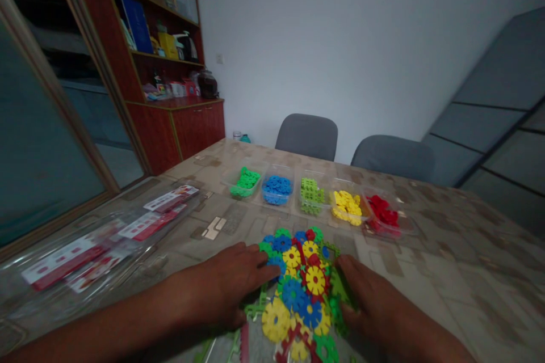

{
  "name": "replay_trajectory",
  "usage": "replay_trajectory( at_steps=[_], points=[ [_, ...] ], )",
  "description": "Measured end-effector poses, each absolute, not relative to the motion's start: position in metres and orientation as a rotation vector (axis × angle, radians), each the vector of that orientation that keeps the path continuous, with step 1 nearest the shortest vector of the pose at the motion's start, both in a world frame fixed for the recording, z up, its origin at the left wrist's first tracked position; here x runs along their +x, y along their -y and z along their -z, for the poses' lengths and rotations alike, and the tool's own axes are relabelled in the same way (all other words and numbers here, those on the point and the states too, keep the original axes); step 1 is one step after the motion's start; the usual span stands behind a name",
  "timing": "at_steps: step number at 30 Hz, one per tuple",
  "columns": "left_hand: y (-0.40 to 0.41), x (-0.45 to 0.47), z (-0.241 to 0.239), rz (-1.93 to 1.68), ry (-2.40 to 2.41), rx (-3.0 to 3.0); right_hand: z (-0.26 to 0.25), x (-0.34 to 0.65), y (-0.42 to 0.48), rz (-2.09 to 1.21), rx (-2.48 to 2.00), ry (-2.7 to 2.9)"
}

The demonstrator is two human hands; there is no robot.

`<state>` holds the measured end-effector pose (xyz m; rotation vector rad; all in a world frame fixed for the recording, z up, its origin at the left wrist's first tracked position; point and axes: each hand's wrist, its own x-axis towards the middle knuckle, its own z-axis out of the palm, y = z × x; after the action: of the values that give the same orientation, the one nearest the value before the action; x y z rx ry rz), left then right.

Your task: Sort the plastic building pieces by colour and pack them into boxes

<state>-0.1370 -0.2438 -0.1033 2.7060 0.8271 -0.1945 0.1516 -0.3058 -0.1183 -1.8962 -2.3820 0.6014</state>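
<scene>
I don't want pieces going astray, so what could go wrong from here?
With the left hand and right hand flanking the mixed heap, a careless sweep might scatter pieces across the table. The bright green pieces and lime green pieces could get confused, their colours being close. The clear tubs stand close together, so bumping one might jostle its neighbour.

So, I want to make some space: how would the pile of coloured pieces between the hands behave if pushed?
The pile would probably feel light, since its pieces look like thin plastic. The notches on the large yellow disc may snag its neighbours. Lying mostly flat, the discs seem likelier to slide than roll.
</scene>
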Motion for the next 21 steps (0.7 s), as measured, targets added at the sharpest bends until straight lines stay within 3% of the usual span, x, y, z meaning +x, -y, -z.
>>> replay_trajectory(
  at_steps=[9,17,21],
  points=[
    [0.247,-0.135,0.103,0.22,-0.81,2.674,0.12,0.138,0.309,-0.654,-1.945,2.453],
    [0.244,-0.136,0.09,0.083,-0.822,2.553,0.111,0.145,0.31,-0.854,-1.758,2.32],
    [0.238,-0.139,0.081,-0.009,-0.849,2.537,0.102,0.145,0.307,-0.769,-1.567,2.214]
  ],
)
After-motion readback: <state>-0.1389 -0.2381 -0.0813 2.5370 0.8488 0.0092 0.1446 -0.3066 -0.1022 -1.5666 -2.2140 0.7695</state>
